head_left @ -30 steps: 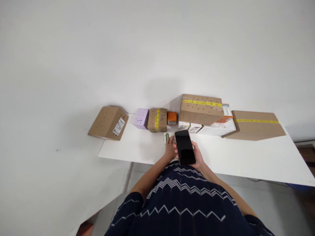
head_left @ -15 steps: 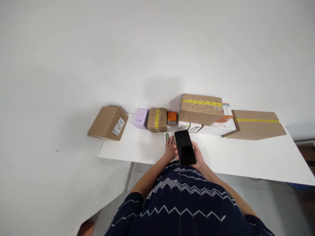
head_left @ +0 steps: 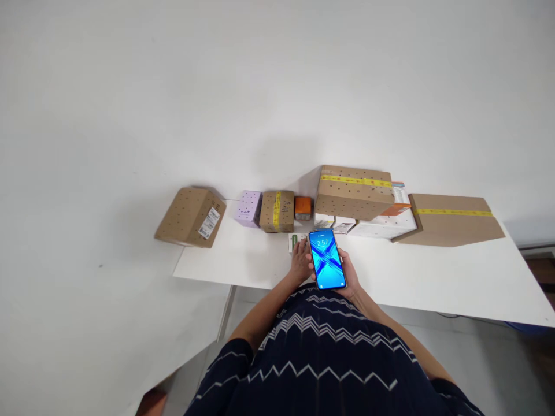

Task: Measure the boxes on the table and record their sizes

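Note:
A smartphone (head_left: pixel 328 260) with a lit blue screen reading 2:57 is held upright in front of my body by my right hand (head_left: pixel 348 276), the fingers wrapped round its back and edges. Left of the phone, my left hand (head_left: pixel 300 263) rests on the table with its fingers stretched forward onto a small white box (head_left: pixel 292 242) with a green patch. The phone hides part of that box's right side. Just beyond stand a brown taped carton (head_left: pixel 277 212) and a small orange box (head_left: pixel 302 208).
On the white table (head_left: pixel 243 266), a lilac box (head_left: pixel 248 208) and a labelled brown carton (head_left: pixel 191 216) stand to the left. To the right, a large dotted carton (head_left: pixel 353 190) sits above white boxes (head_left: pixel 384 226), beside another long brown carton (head_left: pixel 455 219). A wall runs behind.
The phone's screen has gone from black to lit, with a blue lock screen and the time. Both hands and the boxes have stayed in place.

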A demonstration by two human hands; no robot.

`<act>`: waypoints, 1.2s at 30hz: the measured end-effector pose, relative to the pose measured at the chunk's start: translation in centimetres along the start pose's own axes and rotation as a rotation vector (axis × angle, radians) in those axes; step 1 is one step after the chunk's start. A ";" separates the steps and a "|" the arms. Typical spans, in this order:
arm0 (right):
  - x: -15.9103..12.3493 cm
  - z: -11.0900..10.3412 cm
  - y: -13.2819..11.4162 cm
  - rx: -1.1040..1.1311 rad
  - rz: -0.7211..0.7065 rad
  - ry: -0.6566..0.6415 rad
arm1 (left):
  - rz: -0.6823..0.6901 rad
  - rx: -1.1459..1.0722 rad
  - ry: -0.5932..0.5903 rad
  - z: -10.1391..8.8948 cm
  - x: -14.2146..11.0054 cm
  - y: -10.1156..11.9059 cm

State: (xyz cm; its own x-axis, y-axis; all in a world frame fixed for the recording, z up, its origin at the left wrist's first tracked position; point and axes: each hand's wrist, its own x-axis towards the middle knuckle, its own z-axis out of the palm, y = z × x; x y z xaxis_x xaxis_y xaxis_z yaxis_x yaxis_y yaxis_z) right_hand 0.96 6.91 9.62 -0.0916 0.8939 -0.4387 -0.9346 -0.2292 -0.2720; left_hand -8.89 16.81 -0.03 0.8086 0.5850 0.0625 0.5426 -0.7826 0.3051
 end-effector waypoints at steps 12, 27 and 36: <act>-0.3 0.2 -0.3 -0.009 -0.034 0.019 | 0.015 0.066 0.006 0.4 0.1 -0.2; -4.5 -13.5 -4.8 -1.196 -0.263 1.144 | -0.007 0.031 0.003 -2.9 1.0 -0.7; -4.8 -17.8 -2.7 -1.892 0.042 1.461 | -0.127 0.007 -0.170 -4.6 0.8 -1.7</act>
State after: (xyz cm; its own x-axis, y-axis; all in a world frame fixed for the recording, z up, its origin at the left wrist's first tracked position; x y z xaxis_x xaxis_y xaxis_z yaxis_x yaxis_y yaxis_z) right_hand 10.01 -3.63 -2.78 0.8905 0.3347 -0.3082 0.3358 -0.9405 -0.0511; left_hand -10.20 19.58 3.84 0.7603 0.6349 -0.1376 0.6434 -0.7068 0.2941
